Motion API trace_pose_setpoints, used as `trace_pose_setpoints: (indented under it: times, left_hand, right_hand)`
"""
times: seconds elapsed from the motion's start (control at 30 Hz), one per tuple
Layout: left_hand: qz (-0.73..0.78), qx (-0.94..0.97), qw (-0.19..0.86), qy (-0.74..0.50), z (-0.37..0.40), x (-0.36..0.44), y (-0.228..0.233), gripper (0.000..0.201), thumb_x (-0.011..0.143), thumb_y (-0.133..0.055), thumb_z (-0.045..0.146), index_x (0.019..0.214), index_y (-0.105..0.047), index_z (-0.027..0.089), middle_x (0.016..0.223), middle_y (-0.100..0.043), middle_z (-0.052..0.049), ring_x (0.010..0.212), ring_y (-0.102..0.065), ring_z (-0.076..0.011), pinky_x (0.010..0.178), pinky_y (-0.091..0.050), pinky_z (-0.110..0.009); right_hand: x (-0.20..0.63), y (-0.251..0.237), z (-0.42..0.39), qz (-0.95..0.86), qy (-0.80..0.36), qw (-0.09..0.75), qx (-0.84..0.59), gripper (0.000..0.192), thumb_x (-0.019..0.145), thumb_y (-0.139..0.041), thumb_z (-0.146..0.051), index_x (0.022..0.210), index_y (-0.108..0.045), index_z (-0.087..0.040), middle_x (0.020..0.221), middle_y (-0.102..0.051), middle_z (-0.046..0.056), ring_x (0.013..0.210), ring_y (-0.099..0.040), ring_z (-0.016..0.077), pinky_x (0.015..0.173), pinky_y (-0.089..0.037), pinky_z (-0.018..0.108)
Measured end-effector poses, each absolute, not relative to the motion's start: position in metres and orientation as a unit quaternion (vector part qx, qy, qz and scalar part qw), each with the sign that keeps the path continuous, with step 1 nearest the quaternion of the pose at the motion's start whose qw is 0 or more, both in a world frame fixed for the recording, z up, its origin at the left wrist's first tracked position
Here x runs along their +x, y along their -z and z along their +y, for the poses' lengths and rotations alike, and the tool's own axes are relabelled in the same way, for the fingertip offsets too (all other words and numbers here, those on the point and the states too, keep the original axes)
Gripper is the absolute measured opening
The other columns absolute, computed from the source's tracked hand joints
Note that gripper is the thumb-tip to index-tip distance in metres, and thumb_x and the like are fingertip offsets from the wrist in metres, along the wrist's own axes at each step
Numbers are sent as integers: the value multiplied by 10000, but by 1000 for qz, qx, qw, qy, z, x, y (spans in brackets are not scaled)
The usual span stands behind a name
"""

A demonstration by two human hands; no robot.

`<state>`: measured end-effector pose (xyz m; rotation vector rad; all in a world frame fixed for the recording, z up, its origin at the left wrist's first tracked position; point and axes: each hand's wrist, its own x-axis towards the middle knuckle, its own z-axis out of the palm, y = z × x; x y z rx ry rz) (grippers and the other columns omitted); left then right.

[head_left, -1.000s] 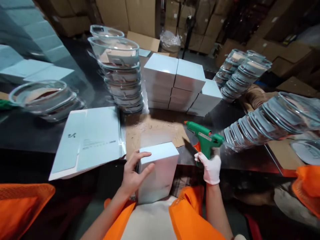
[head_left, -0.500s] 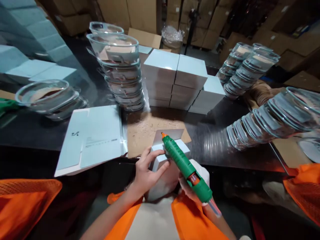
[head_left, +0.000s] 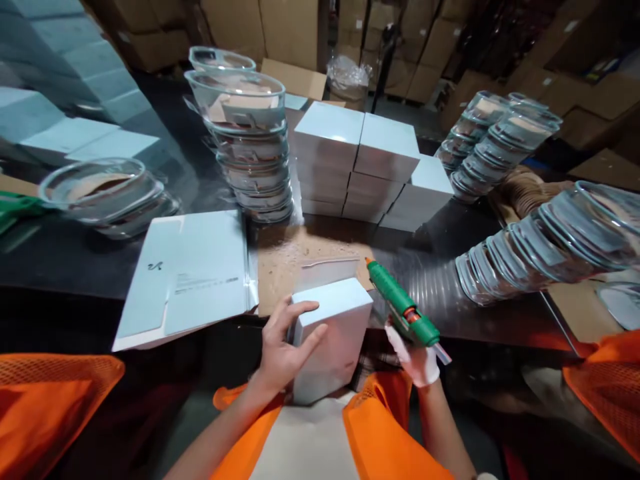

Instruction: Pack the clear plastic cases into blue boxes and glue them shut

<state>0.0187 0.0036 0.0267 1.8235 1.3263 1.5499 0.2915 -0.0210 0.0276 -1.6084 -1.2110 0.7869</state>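
A white cardboard box [head_left: 330,347] leans upright against my body at the table edge, its far flap [head_left: 330,268] standing raised. My left hand [head_left: 287,340] grips its left upper corner, with fingers over the top and the thumb on the near face. To the right of the box, my right hand [head_left: 417,360], in a white glove, holds a green hot glue gun [head_left: 400,300]. Its orange nozzle points up and left, apart from the box, and a clear glue stick [head_left: 442,353] sticks out of its back end. The trigger is hidden.
Flat white box blanks [head_left: 200,273] lie left of a cardboard sheet [head_left: 280,260]. Stacked glass dishes [head_left: 255,160] and closed white boxes [head_left: 330,153] stand behind; more glass dishes [head_left: 530,240] lean at right. Orange-clad people [head_left: 45,407] are at both sides.
The glue gun in my right hand has moved right and away from the box flap. My left hand keeps its hold on the box, whose top now shows fully.
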Motion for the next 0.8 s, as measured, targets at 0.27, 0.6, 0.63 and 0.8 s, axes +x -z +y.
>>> trace_pose_setpoints:
  times: [0.27, 0.6, 0.63, 0.8]
  left_hand:
    - [473, 620, 252, -573, 7, 11, -26, 263, 902, -791, 461, 1054, -776, 247, 1028, -775, -45, 1062, -716, -237, 940, -568, -342]
    - [442, 618, 316, -569, 10, 14, -22, 324, 895, -791, 554, 1027, -782, 259, 1024, -770, -48, 1029, -731, -238, 917, -572, -339]
    - [430, 625, 329, -562, 11, 17, -22, 334, 898, -785, 566, 1028, -779, 258, 1000, -766, -48, 997, -733, -235, 910, -577, -344]
    - [431, 594, 355, -579, 14, 27, -15, 435, 876, -761, 649, 979, -726, 228, 1199, -734, -135, 1215, -702, -313, 1046, -562, -446]
  right_hand:
    - [304, -24, 53, -355, -516, 400, -670, 693, 797, -623, -787, 808, -774, -110, 529, -671, 81, 419, -593, 184, 441, -492, 300]
    - [295, -66, 43, -442, -397, 475, -649, 431, 810, -816, -558, 1076, -799, -220, 987, -814, 60, 882, -743, 210, 748, -579, 283]
    - [283, -70, 43, -453, -438, 475, -614, 505, 787, -834, -564, 1143, -787, -208, 1066, -812, 71, 938, -747, 224, 804, -595, 309]
    - [249, -67, 46, -408, -588, 481, -506, 637, 701, -909, -592, 1165, -753, -186, 1052, -800, 72, 938, -748, 255, 896, -610, 378]
